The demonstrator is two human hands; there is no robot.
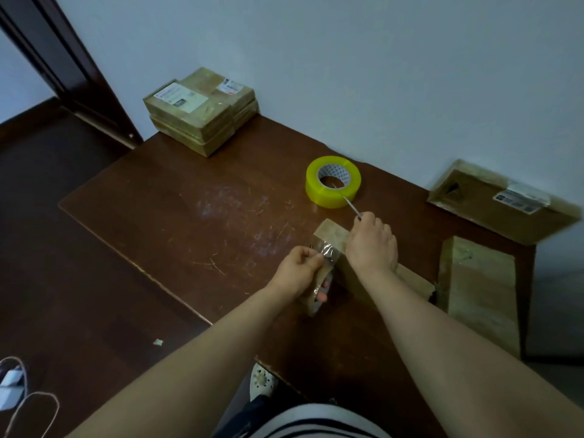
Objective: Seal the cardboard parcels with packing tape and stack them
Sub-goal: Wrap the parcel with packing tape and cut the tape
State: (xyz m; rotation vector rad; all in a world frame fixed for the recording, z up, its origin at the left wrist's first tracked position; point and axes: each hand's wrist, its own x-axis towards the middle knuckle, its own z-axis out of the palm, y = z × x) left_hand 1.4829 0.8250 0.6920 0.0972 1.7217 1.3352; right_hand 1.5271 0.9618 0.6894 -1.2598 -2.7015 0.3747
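Note:
A small cardboard parcel (331,235) lies on the dark wooden table (189,216) in front of me. My right hand (371,245) rests on top of it and grips a thin blade (351,206) that points toward the yellow tape roll (333,181). My left hand (300,270) pinches a crumpled strip of clear tape (327,251) at the parcel's left end, and holds a second tape roll (317,295) beneath it. A stack of sealed parcels (202,112) with labels stands at the table's far corner.
A flat labelled parcel (502,203) leans against the wall at the right. Another cardboard parcel (480,286) lies at the table's right edge. A dark door frame (63,64) stands at the left, cables (19,399) lie on the floor.

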